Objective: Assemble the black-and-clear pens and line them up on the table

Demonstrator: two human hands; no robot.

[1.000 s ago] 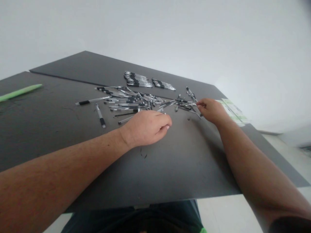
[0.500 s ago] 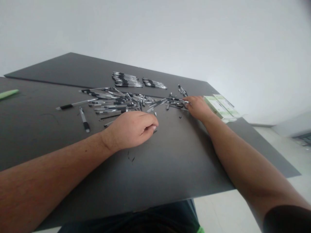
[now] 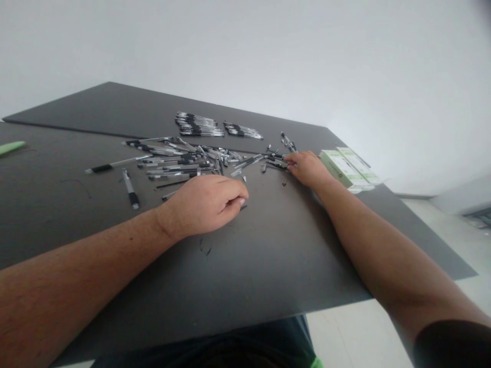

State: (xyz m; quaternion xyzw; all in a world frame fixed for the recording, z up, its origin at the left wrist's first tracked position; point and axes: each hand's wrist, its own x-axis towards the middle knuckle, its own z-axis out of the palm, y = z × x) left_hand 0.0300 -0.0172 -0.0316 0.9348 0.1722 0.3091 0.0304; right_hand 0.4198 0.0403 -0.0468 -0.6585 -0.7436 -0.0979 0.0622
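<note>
My left hand (image 3: pixel 209 204) is closed over the table in front of the loose pens (image 3: pixel 178 166). A thin dark tip shows just under its fingers; whether it is held cannot be told. My right hand (image 3: pixel 310 169) reaches to the small heap of pen caps and parts (image 3: pixel 273 162), its fingertips bent together among them. What those fingers pinch is too small to make out. One clear pen with a black grip (image 3: pixel 131 189) lies apart at the left.
Two neat rows of pens, a larger one (image 3: pixel 199 125) and a smaller one (image 3: pixel 243 131), lie at the back. White-and-green boxes (image 3: pixel 345 166) stand right of my right hand. A green object (image 3: pixel 11 147) lies at the far left. The grey table (image 3: pixel 249 276) ends near my lap.
My right hand has shifted slightly left and inward over the pen parts. My left hand stays closed in nearly the same place.
</note>
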